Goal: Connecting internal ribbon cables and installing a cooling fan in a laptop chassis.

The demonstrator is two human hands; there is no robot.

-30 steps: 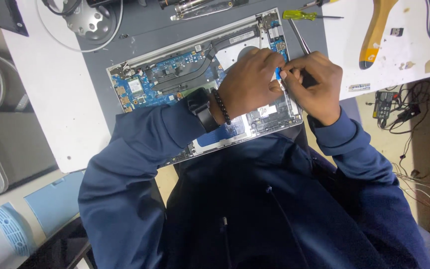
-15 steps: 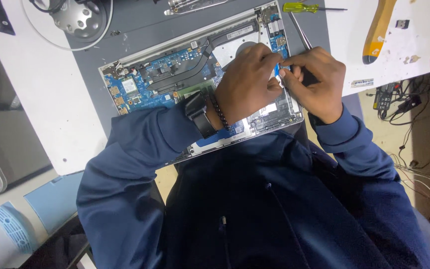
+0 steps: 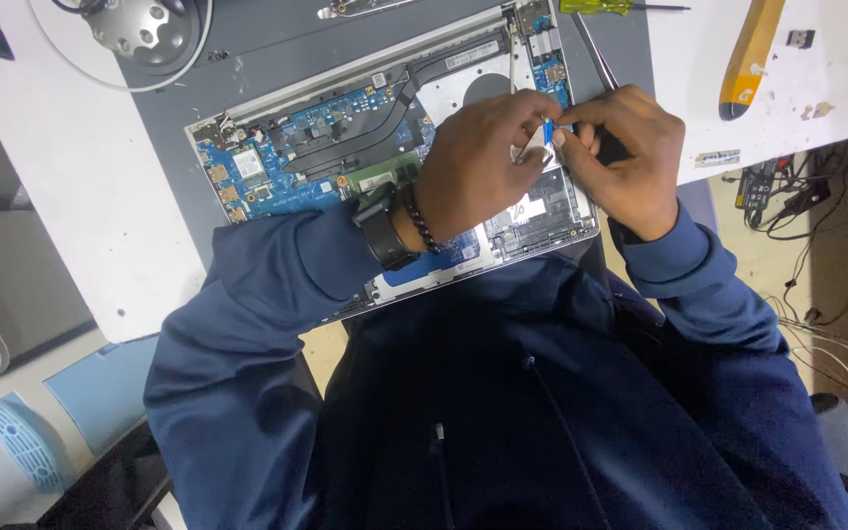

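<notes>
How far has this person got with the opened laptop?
Done: the laptop lies with its bottom cover off, circuit board and cooling pipe exposed. In hand: the left hand and right hand meet over the right side, pinching a small blue tab, with thin tweezers in the right hand. Left: the cover is not back on, and a yellow-handled screwdriver lies unused on the mat.

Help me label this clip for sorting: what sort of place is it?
Probably an electronics repair bench. An opened laptop lies with its circuit board bare on a grey mat, both hands work at a small blue-tipped part over it, and a screwdriver lies on the white table.
</notes>
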